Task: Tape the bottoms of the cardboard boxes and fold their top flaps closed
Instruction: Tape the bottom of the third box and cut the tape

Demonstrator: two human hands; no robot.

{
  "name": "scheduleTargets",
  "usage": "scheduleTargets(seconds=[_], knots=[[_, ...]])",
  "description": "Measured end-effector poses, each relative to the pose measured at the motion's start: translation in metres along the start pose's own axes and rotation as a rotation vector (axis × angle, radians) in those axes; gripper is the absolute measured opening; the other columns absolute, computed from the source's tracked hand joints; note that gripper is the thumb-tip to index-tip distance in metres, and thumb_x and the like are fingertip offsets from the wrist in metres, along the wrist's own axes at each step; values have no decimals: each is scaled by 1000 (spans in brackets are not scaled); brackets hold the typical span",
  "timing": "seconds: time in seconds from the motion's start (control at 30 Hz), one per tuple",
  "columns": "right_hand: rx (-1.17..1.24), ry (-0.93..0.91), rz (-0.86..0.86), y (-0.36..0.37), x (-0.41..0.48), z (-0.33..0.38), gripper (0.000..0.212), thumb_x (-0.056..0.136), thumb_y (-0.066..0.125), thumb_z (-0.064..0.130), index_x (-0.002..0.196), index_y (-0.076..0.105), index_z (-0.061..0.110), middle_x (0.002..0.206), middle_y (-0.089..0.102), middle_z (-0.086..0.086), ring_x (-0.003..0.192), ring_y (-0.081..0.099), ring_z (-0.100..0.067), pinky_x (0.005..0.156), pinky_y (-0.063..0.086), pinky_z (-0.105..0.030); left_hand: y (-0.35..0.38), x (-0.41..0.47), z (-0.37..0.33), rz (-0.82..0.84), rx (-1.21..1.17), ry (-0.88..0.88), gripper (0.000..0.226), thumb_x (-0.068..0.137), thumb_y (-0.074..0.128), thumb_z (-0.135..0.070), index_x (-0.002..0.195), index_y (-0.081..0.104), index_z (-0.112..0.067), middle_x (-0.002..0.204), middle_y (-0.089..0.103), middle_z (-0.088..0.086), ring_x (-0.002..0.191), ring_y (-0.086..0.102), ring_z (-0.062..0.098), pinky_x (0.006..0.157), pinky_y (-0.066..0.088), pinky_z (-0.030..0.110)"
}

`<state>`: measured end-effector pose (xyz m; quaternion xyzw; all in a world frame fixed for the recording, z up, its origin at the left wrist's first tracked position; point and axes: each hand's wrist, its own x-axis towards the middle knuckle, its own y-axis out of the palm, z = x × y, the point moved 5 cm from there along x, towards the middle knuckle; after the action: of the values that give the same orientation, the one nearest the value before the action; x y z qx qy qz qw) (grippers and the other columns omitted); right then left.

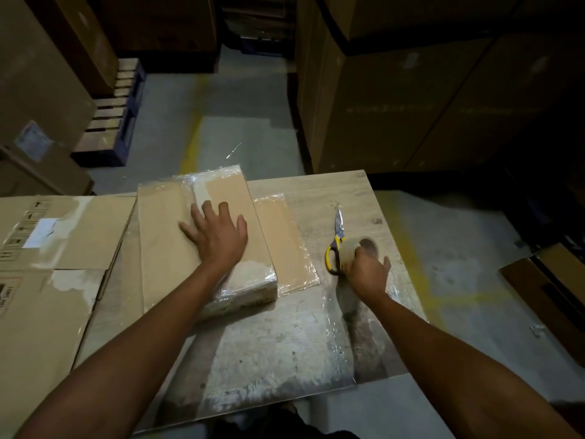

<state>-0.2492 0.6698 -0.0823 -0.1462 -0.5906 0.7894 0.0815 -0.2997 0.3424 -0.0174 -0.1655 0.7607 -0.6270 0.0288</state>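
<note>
The left hand (pixel 218 236) lay flat, fingers spread, pressing the plastic-wrapped stack of flattened cardboard boxes (pixel 164 248), whose long axis ran away from the person. To its right, the right hand (pixel 367 270) curled at a blurred round object (pixel 364 247), perhaps tape, beside the scissors (pixel 337 242); whether it gripped was unclear.

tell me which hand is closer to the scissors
Right. The right hand grips a blurred tape roll right beside the scissors; the left hand lies flat on the wrapped cardboard bundle, farther to their left.
</note>
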Motion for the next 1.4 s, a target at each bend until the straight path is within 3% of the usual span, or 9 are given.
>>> scheduleTargets(seconds=[0.1,0.23,0.47,0.53,0.6,0.8,0.97,1.2,1.4], knots=[[402,-85,-47,-25,-2,41,33,100,55,32,122,49,9,95,68,-11,88,66,-31,79,52,-40,1,2,1,76,17,-27,48,93,44,-47,130,52,-16,140,43,14,135,32,37,108,21,68],[810,-200,-78,-53,-9,109,30,99,54,39,92,58,10,80,62,-6,76,61,-22,71,54,-51,-2,0,6,156,52,17,54,98,36,-51,143,42,-22,151,34,10,141,25,32,112,19,63],[1058,-389,7,-71,-47,212,22,101,57,25,80,51,26,69,53,10,64,53,2,59,41,-18,-17,-18,33,103,-155,154,53,100,33,-48,144,45,-22,155,37,4,144,30,25,117,23,49],[1063,-442,136,-61,-60,230,8,96,64,19,98,57,23,82,61,11,76,61,6,65,47,-14,-32,-21,45,-57,-503,46,47,98,36,-39,132,56,-13,137,54,8,127,49,26,108,38,43],[1012,-479,237,-46,-71,241,32,89,71,17,117,55,19,96,64,11,87,64,3,74,54,-18,-39,-22,64,-163,-820,-156,33,102,44,-24,126,59,-9,127,60,9,117,55,22,100,44,35],[925,-515,378,-20,-93,265,81,80,56,37,152,25,18,94,67,-4,79,67,-21,73,59,-46,-44,-6,92,39,-1218,-254,31,101,49,-35,127,62,-24,129,64,-3,122,57,13,109,43,40],[619,-625,303,-35,-81,299,78,75,38,55,140,36,13,101,64,-9,74,60,-19,64,48,-29,-58,6,91,230,-1158,-37,36,96,55,-39,122,69,-19,123,67,-3,118,61,16,103,49,43],[450,-629,323,-44,-67,325,67,66,34,65,105,51,14,94,64,-9,83,59,-30,65,42,-34,-88,34,102,93,-756,248,12,92,65,-19,96,75,-14,92,66,-6,85,62,6,75,48,16],[504,-561,344,-46,-55,333,46,72,48,50,93,59,11,84,61,-5,75,56,-22,69,48,-41,-83,58,101,335,-967,28,8,88,69,-7,85,75,-10,74,69,-1,67,62,11,63,51,20]])
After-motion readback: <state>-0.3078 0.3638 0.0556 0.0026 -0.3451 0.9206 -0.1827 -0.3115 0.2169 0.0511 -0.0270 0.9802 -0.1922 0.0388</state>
